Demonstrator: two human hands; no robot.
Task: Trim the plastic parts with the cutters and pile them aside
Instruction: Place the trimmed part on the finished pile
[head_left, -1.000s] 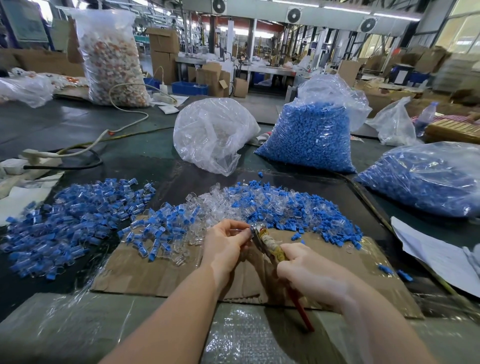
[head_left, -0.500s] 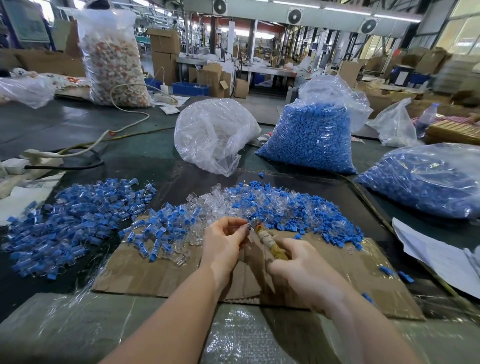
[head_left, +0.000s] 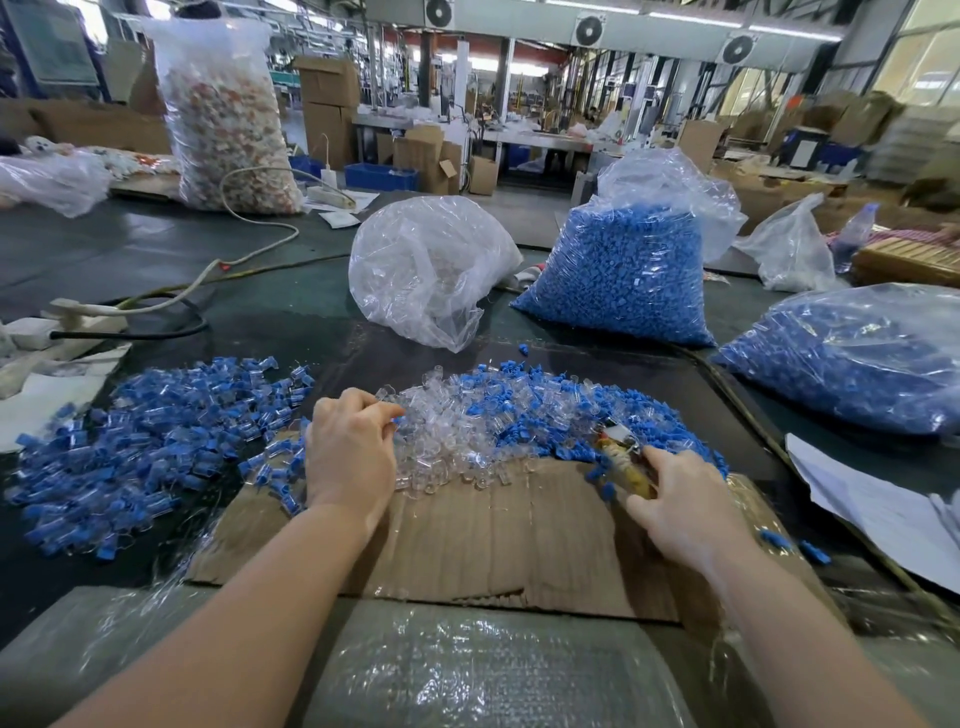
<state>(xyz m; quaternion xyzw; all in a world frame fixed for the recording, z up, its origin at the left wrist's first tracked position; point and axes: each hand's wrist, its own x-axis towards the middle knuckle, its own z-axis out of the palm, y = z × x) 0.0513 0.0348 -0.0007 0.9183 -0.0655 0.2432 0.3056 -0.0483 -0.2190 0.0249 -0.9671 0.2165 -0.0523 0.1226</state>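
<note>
The left hand (head_left: 350, 457) lies knuckles up at the near left edge of the heap of clear and blue parts (head_left: 519, 421), its fingers curled so that the tips meet the thumb at the clear pieces; whether a part is actually pinched there cannot be told. The right hand (head_left: 675, 493) is wrapped round the cutters (head_left: 621, 452), fingers closed over the yellowish handles, the metal head poking out toward the blue pieces at the heap's right side. Whether the blades are together or apart is too blurred to tell.

Both hands work over a sheet of brown cardboard (head_left: 493, 535), on which the near edge of the heap rests. To the left, well apart from the heap's centre, a second spread of blue parts (head_left: 140, 441) covers the dark table (head_left: 156, 244). A few stray blue pieces (head_left: 795, 545) lie right of the cardboard, near some white paper (head_left: 883, 509).

Beyond the heap stands a crumpled clear bag (head_left: 426, 270), and just right of it a full bag of blue pieces (head_left: 623, 275). Another bag of blue pieces (head_left: 852, 353) lies at the far right. A tall bag of pale mixed bits (head_left: 228, 119) stands at the far left, with a white cable (head_left: 249, 249) trailing across the table before it. Clear wrap (head_left: 467, 670) covers the surface nearest the person
</note>
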